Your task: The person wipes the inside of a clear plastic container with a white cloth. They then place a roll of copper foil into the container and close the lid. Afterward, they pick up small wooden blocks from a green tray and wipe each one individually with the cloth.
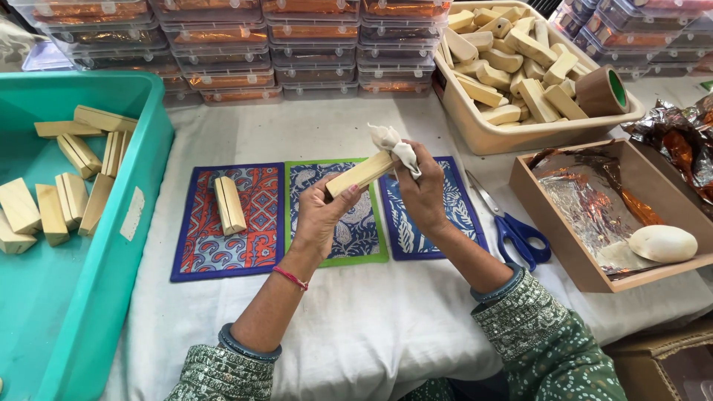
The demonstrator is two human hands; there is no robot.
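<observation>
Far left: a teal tub [111,245] holding loose wooden blocks [52,208], standing on the cloth-covered worktop [371,327]. Beside it, three patterned mats lie in a row; on the red mat [200,238] rests one wooden bar [229,205], lying apart from both hands.

Centre: the left hand [321,215] has its grip closed round the lower end of a pale wooden stick [362,174], which is held tilted above the green-edged mat [338,238], clear of the worktop. The right hand [425,194] has its grip closed on a bunched white cloth [395,147], pressed against the upper end of the same stick. The step in hand appears to be wiping or polishing the stick; the next move would likely call for sliding the cloth along its length while the left hand turns it.

Right: blue-handled scissors [512,226] lie just beside the blue mat [453,223]. Behind them stands a beige bin [490,134] heaped with similar wooden pieces, with a roll of brown tape [601,91] at its corner. A shallow wooden tray [564,245] holds crumpled foil [587,200] and a smooth pale oval piece [662,243]. Stacked clear lidded boxes [297,44] line the back.
</observation>
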